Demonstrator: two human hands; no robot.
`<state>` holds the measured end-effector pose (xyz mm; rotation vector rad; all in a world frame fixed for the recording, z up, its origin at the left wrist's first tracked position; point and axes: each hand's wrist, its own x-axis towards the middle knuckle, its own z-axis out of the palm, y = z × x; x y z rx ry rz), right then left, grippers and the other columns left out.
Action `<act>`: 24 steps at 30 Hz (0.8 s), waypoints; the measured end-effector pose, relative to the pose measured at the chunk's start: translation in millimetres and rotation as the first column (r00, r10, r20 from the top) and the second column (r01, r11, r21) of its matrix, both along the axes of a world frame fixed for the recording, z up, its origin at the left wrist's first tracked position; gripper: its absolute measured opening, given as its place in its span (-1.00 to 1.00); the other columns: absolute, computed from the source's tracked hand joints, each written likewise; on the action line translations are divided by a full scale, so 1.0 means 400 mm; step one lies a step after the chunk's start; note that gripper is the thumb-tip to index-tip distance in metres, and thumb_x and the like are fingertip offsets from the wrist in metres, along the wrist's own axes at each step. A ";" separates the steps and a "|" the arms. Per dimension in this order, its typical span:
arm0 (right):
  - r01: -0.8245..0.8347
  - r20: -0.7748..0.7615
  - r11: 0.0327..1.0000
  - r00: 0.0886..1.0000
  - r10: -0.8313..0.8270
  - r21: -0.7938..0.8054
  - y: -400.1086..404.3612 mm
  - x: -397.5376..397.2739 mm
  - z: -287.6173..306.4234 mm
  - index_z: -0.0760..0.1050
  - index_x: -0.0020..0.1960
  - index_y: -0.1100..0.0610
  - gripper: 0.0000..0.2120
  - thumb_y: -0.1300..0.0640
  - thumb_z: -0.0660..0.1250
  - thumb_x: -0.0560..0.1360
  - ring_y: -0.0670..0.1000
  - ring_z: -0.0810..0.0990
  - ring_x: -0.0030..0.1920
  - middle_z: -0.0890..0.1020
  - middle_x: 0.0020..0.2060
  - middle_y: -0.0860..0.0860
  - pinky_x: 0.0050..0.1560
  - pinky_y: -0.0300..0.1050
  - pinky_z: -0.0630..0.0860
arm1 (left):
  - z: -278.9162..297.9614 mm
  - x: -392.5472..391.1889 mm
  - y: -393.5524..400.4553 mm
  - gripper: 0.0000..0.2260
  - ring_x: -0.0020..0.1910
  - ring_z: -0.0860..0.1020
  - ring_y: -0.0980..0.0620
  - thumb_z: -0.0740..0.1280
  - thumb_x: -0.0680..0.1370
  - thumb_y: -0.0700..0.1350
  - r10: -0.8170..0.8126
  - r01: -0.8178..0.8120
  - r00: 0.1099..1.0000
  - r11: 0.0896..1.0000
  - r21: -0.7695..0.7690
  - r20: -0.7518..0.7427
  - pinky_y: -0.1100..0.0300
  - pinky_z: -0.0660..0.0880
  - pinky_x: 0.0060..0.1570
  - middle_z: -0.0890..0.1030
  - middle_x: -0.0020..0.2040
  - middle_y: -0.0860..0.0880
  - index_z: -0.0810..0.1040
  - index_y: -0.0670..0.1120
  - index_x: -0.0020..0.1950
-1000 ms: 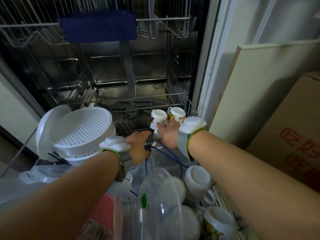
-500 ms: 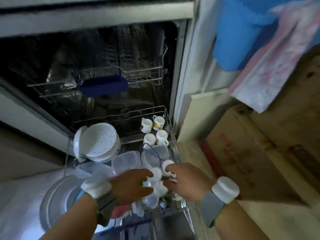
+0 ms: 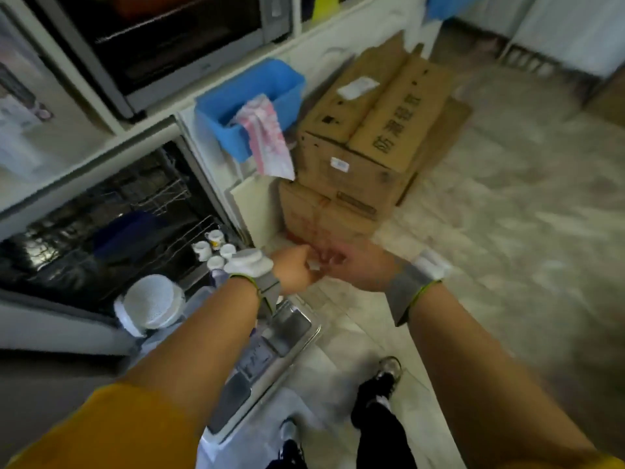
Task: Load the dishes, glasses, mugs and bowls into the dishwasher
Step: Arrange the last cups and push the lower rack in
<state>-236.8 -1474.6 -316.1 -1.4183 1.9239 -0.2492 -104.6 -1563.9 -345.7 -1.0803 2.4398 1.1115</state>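
The dishwasher [image 3: 111, 211] stands open at the left with its lower rack pulled out. Several white mugs [image 3: 216, 248] sit at the rack's far right corner. A white perforated bowl [image 3: 152, 302] leans at the rack's near left. My arm hides the rest of the rack. My left hand [image 3: 296, 270] and my right hand [image 3: 358, 265] meet in mid-air to the right of the rack, above the floor. Both are blurred with curled fingers. A small pale spot shows between them; I cannot tell what it is.
The open dishwasher door [image 3: 270, 350] lies flat below my left forearm. Stacked cardboard boxes [image 3: 365, 130] stand just beyond my hands. A blue bin [image 3: 250, 99] with a pink cloth hangs beside them. An oven [image 3: 152, 38] sits above. My feet [image 3: 382, 377] are on the tiled floor.
Both hands have left the rack, risen and moved right, and now meet in the air. The view has pulled back from inside the dishwasher to a standing view of the kitchen floor.
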 end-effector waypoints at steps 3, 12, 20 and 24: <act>0.177 0.007 0.984 0.984 -0.177 0.015 0.214 -0.079 0.064 0.51 0.24 0.13 -0.65 -0.04 0.31 0.55 0.08 0.55 0.14 0.59 0.13 0.07 0.14 -0.10 0.43 | 0.064 -0.130 0.141 -0.74 0.01 0.55 -0.10 0.32 0.57 0.00 -0.188 0.188 0.982 0.981 0.055 -0.011 0.16 0.39 -0.10 0.59 0.06 -0.04 0.56 -0.12 0.18; 0.831 -0.080 0.531 0.525 -0.847 -0.169 1.106 -0.444 0.220 0.54 0.23 0.04 -0.66 -0.09 0.34 0.51 -0.01 0.61 0.03 0.64 0.05 -0.04 0.00 -0.21 0.48 | 0.203 -0.735 0.910 -0.75 0.01 0.56 0.05 0.35 0.53 0.09 -0.580 0.619 0.779 0.773 0.143 -0.238 0.18 0.51 -0.03 0.56 0.13 0.03 0.50 0.08 0.18; 0.964 -0.124 0.047 0.014 -0.992 -0.262 1.814 -0.559 0.309 0.61 0.07 0.05 -0.78 -0.04 0.36 0.50 -0.05 0.61 -0.05 0.66 -0.08 -0.04 -0.07 -0.20 0.47 | 0.313 -1.038 1.649 -0.80 0.03 0.58 0.07 0.38 0.53 -0.11 -0.704 0.860 0.490 0.486 0.154 -0.515 0.00 0.57 0.08 0.59 0.06 0.07 0.56 0.03 0.14; 0.942 -0.073 -0.149 -0.179 -0.981 -0.300 1.981 -0.601 0.297 0.61 0.05 0.01 -0.81 -0.04 0.37 0.49 -0.10 0.58 -0.09 0.64 -0.12 -0.10 -0.05 -0.21 0.49 | 0.310 -1.156 1.810 -0.81 -0.05 0.58 0.13 0.41 0.52 -0.08 -0.760 0.914 0.403 0.360 0.187 -0.510 0.10 0.57 0.00 0.61 0.08 0.06 0.55 0.08 0.11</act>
